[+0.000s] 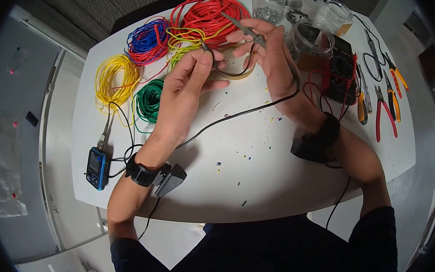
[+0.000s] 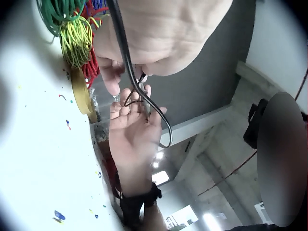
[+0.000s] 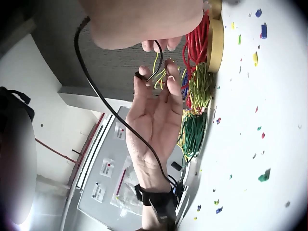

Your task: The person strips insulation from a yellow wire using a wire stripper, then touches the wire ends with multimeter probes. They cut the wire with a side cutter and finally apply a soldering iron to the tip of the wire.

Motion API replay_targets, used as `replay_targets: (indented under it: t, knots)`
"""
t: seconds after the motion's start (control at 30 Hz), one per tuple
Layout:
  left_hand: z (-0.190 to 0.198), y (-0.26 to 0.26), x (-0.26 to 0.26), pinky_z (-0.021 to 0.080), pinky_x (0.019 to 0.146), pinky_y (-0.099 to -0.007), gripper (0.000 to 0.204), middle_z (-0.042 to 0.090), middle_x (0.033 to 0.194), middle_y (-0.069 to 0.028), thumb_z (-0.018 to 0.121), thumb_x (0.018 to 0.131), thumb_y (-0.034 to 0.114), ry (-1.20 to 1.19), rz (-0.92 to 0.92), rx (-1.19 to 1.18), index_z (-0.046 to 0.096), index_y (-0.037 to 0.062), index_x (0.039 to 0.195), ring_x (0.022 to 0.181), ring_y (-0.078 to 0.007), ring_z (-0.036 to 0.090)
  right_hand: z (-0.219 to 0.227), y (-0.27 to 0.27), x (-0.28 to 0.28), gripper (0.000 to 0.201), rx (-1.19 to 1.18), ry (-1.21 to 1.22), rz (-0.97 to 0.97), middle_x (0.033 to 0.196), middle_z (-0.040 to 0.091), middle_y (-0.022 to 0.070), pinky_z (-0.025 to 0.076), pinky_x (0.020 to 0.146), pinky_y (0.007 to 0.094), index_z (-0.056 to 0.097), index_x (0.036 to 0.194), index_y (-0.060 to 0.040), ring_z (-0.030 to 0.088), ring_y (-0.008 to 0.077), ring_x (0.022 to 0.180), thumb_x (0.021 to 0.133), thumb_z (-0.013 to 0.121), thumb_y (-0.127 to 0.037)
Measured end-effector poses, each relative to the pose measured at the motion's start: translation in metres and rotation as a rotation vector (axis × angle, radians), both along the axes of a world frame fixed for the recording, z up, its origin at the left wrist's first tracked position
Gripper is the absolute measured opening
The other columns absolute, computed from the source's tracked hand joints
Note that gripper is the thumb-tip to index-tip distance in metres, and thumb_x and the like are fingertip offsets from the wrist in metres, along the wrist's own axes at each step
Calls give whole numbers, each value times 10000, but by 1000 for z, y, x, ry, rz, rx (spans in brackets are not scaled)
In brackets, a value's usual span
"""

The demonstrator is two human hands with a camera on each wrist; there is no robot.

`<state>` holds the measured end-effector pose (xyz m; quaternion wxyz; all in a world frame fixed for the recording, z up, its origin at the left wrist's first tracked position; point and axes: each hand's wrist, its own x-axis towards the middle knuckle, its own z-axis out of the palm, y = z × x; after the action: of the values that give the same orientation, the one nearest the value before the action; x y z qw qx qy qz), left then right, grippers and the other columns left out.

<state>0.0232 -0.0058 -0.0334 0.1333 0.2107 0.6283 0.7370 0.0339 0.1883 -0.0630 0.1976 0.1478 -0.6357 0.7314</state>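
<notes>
The right hand [image 1: 277, 59] holds a grey probe [image 1: 248, 32] between thumb and fingers, its pointed tip toward the upper left. A thin black lead [image 1: 232, 74] loops from the probe to a small dark clip end [image 1: 204, 46], which the left hand [image 1: 182, 92] pinches between thumb and index finger. A thicker black cable [image 1: 234, 115] runs past the right wrist down toward the left forearm. In the right wrist view the left hand [image 3: 156, 118] shows its palm side, the dark end [image 3: 140, 76] at its fingertips. The left wrist view shows the right hand's palm [image 2: 134, 137]; the probe is mostly hidden there.
Wire coils in red [image 1: 211, 18], blue, yellow [image 1: 117, 84] and green [image 1: 149, 100] lie at the left and back. A small blue-edged device [image 1: 96, 168] is at the left. Jars [image 1: 267, 7], a multimeter [image 1: 341, 69], pliers [image 1: 380, 110] and a tape roll [image 1: 242, 75] stand around; scraps dot the table.
</notes>
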Motion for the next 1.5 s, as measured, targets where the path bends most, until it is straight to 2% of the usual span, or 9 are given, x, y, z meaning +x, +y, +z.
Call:
replay_targets:
  t: [0.3, 0.4, 0.67, 0.97, 1.0, 1.03, 1.2, 1.27, 1.5]
  knots:
    - [-1, 0, -2, 523, 1010, -298, 291, 618, 1224, 9, 504, 1106, 324, -46, 3, 66, 624, 86, 1225, 1086, -74, 597, 2, -2, 1, 694, -101, 30, 155, 1251, 636, 133, 496, 836, 332, 467, 1410, -35, 612, 166, 1013, 1098, 205, -597]
    - [-6, -2, -3, 506, 1032, -299, 288, 620, 1216, 13, 498, 1109, 330, -77, 16, 87, 618, 91, 1215, 1084, -74, 599, 2, -2, 3, 641, -55, 40, 193, 1321, 618, 170, 471, 889, 338, 419, 1437, -73, 632, 175, 1031, 1114, 133, -547]
    - [-12, -1, -8, 500, 1044, -305, 300, 610, 1238, 10, 488, 1112, 328, -96, 20, 134, 625, 78, 1206, 1120, -89, 594, -1, 0, 3, 503, 17, 236, 246, 1341, 594, 209, 470, 899, 328, 382, 1461, -70, 641, 189, 1019, 1142, 209, -418]
    - [-11, 1, -7, 451, 1109, -329, 314, 615, 1268, 3, 496, 1111, 318, -69, 15, 180, 643, 65, 1223, 1179, -102, 574, 2, -1, 4, 449, -56, 168, 296, 1347, 587, 209, 468, 914, 336, 371, 1471, -69, 639, 189, 1003, 1141, 262, -353]
    - [-9, 1, -7, 436, 1133, -366, 294, 622, 1256, 11, 490, 1111, 308, -58, 21, 166, 638, 84, 1233, 1180, -105, 573, 3, -1, 5, 449, -53, 169, 298, 1347, 587, 209, 468, 914, 336, 371, 1471, -69, 639, 189, 1003, 1141, 262, -353]
    - [-9, 2, -6, 422, 1156, -403, 277, 629, 1245, 18, 484, 1112, 297, -49, 28, 152, 634, 104, 1242, 1180, -108, 572, 2, -2, 6, 458, -10, 176, 257, 1342, 590, 203, 472, 913, 338, 371, 1470, -68, 639, 188, 996, 1142, 255, -365]
    - [-11, 1, -9, 447, 1131, -386, 284, 632, 1299, 6, 490, 1110, 281, -86, 48, 146, 635, 95, 1268, 1205, -111, 572, 0, -3, 7, 489, -29, 67, 156, 1333, 592, 185, 490, 900, 343, 377, 1468, -66, 637, 180, 972, 1138, 263, -407]
    - [-11, 1, -8, 456, 1121, -380, 284, 632, 1309, 2, 493, 1110, 276, -91, 52, 135, 635, 94, 1275, 1212, -112, 572, 1, -3, 8, 543, 48, 6, 2, 1241, 644, 161, 503, 828, 292, 477, 1398, -6, 674, 165, 930, 1141, 254, -429]
    - [-11, -1, -9, 463, 1112, -368, 258, 536, 1456, -16, 510, 1103, 245, -116, 5, 169, 649, 86, 1251, 1244, -112, 555, 0, -3, 9, 556, 62, -127, -64, 1213, 649, 140, 502, 809, 287, 509, 1366, -1, 670, 160, 919, 1119, 327, -465]
